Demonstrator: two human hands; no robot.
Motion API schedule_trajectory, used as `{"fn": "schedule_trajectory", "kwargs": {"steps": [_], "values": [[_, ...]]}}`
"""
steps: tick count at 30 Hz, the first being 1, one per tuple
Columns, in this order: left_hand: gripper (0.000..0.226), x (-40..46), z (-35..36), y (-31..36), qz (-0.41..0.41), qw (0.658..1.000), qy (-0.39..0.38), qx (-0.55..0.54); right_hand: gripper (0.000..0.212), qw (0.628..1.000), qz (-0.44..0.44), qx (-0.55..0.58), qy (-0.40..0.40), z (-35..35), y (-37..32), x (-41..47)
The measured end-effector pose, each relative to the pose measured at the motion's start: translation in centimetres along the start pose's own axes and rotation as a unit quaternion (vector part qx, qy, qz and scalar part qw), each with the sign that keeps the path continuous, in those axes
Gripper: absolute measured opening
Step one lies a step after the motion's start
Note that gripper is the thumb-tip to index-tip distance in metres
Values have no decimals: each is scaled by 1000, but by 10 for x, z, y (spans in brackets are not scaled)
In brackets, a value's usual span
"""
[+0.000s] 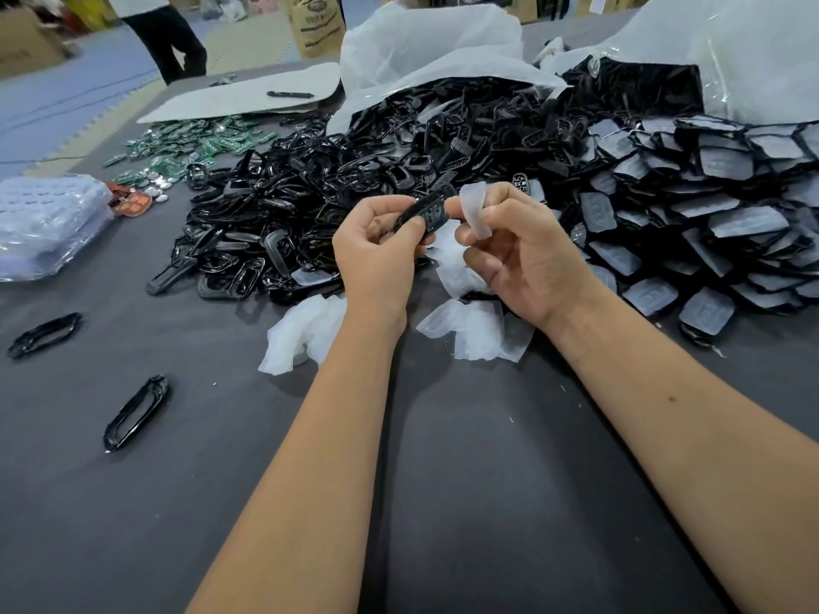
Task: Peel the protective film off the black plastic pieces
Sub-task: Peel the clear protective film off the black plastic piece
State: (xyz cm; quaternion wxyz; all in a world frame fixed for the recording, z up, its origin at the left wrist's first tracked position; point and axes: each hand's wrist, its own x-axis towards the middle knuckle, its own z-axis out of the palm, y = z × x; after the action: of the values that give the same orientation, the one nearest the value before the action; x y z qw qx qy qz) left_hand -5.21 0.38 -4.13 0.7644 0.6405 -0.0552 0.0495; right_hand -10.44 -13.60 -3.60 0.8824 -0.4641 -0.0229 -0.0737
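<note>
My left hand [376,254] grips a small black plastic piece [423,211] with button holes, held above the table's middle. My right hand [523,254] pinches a strip of translucent white film [475,210] just right of that piece; the film stands curled upward from my fingertips. Whether the film still touches the piece I cannot tell. Crumpled peeled films [306,332] lie on the dark grey table [443,458] under and around my hands. A large heap of film-covered black pieces [691,228] spreads to the right.
A big pile of glossy black frames [274,206] fills the centre left. Green circuit boards [186,148] lie behind it. Two loose black frames [135,412] sit front left. White plastic bags [434,51] stand at the back, a clear bag [44,223] at far left. A person stands far back left.
</note>
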Motion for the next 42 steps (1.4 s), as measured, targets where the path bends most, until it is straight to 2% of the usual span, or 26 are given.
{"fn": "schedule_trajectory", "kwargs": {"steps": [10, 13, 18, 32, 36, 40, 42], "values": [[19, -2, -2, -1, -17, 1000, 0, 6, 20, 991, -46, -105, 64, 3, 6, -1], [18, 0, -2, -2, -21, 1000, -1, 5, 3, 988, -61, -119, 79, 6, 6, -2], [20, 0, -2, -4, -32, 999, -13, 7, 30, 976, -74, -149, 138, 4, 9, 0], [20, 2, -3, -9, -21, 998, -60, 6, 40, 987, -73, -60, 129, 1, 8, 5], [19, 3, -4, -11, -14, 998, -63, 7, 11, 973, -110, -127, 159, -1, 12, 6], [21, 3, -5, -12, -9, 998, -64, -1, 23, 964, -119, -178, 157, 0, 13, 4], [21, 4, -5, -12, -10, 998, -63, -5, 20, 961, -117, -198, 152, 1, 13, 4]]}}
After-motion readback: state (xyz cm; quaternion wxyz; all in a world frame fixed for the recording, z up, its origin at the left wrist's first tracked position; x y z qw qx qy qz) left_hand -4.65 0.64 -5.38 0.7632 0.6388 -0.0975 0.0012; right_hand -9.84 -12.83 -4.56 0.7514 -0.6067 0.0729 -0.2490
